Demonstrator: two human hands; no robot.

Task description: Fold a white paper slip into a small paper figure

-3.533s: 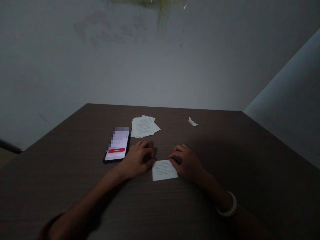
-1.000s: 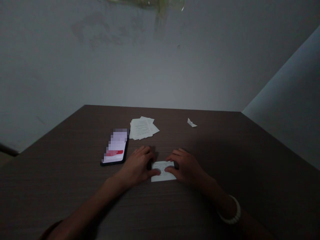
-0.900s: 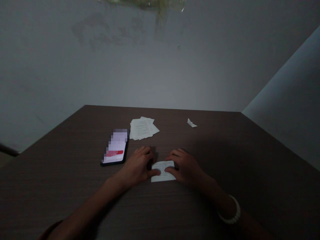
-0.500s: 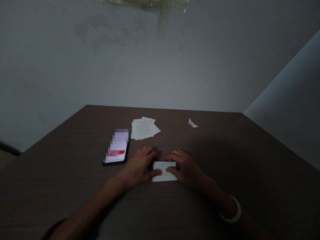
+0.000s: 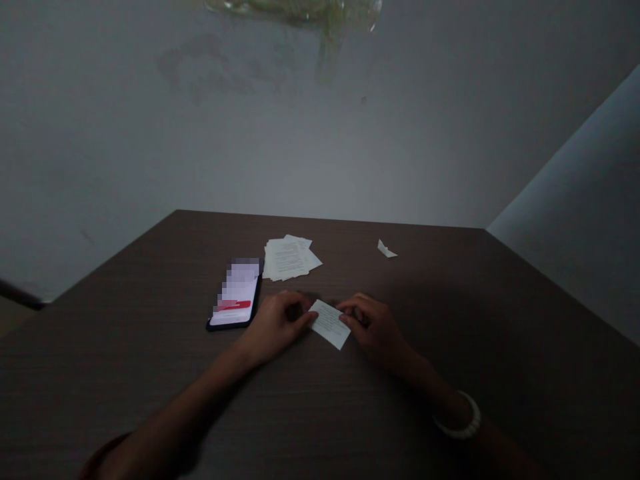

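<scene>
A small folded-looking piece of printed paper (image 5: 330, 325) is held between my two hands above the brown table (image 5: 310, 413), turned at a slant. My left hand (image 5: 280, 325) pinches its left corner between thumb and fingers. On the opposite side my right hand (image 5: 373, 327) grips the paper's right edge, thumb on top. The fingers under the sheet are partly hidden. A white beaded bracelet (image 5: 467, 420) circles my right wrist.
Left of my left hand lies a phone (image 5: 237, 293) with its screen lit. Behind it is a loose stack of printed papers (image 5: 287, 259). A small folded white paper piece (image 5: 386, 249) sits at the back right. A wall (image 5: 320, 153) rises behind the table.
The paper has turned clockwise, from lying straight to slanting. My thumbs have moved apart from its middle out to its left corner and right edge.
</scene>
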